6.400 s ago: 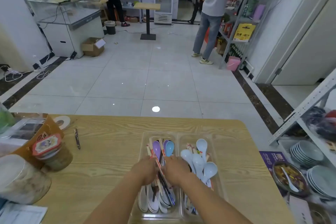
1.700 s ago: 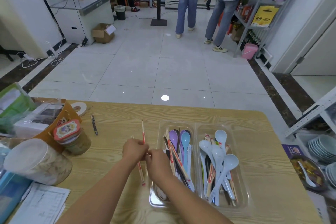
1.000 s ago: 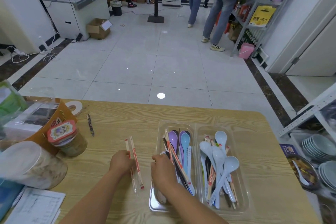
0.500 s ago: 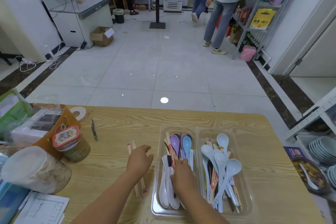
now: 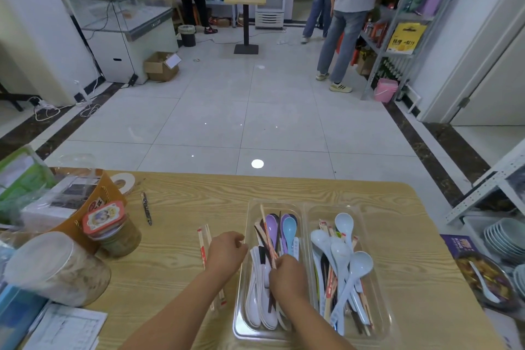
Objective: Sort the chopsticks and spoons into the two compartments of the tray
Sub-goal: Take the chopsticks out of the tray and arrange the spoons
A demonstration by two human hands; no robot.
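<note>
**Step in hand: a chopstick being taken from the left compartment [image 5: 251,214] of the tray [image 5: 238,331].** A wrapped chopstick [image 5: 266,233] is pinched near its lower end by the right hand [image 5: 287,275]. Its far end is tilted up beside the purple and blue spoons [image 5: 289,229]. The left hand [image 5: 227,250] is held loosely curled just beside the tray's left wall, with nothing seen in it. Two wrapped chopsticks [image 5: 203,243] are laid on the tabletop [image 5: 184,202], partly hidden under the left forearm [image 5: 181,310].

Both compartments are mixed. White spoons [image 5: 254,293] lie among chopsticks at left, and pale-blue spoons [image 5: 359,263] lie over chopsticks in the right compartment [image 5: 366,220]. The sorting is therefore judged to be at an early stage.

For the next move, the pinched chopstick must be lifted clear without dragging the neighbouring spoons, then set with its kind.
</note>
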